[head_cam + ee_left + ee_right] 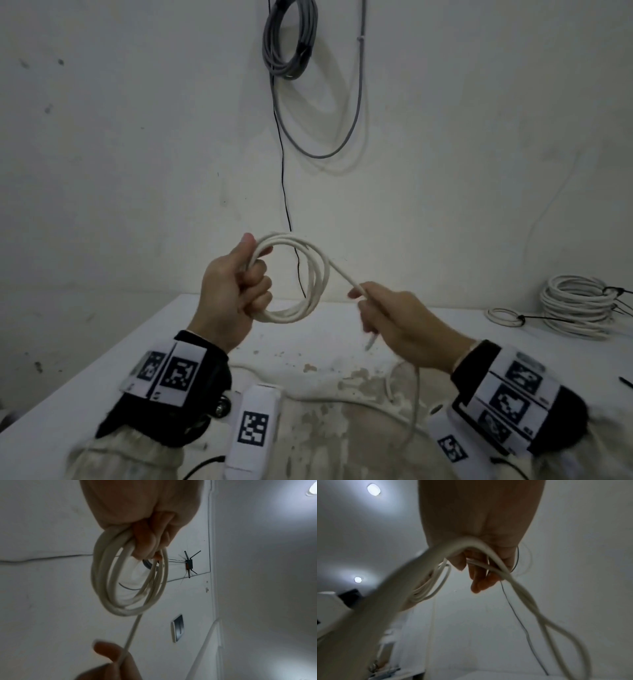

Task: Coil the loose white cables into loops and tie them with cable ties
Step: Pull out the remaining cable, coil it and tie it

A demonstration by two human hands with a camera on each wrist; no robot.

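My left hand (239, 287) grips a coil of white cable (317, 274) of several loops, held upright above the table's far edge; the same coil (109, 588) hangs below my fist (145, 534) in the left wrist view. A straight run of the cable leads from the coil's top right down to my right hand (380, 308), which pinches it between thumb and fingers (477, 577). Slack cable (416, 394) trails from that hand down onto the table, and a short cable end pokes out under the palm.
A white, stained table (325, 346) lies below my hands. Coiled white cables (575, 305) with black ties sit at its far right, a small tied loop (505, 317) beside them. Grey cable coils (291, 37) and a thin black wire (284, 178) hang on the wall.
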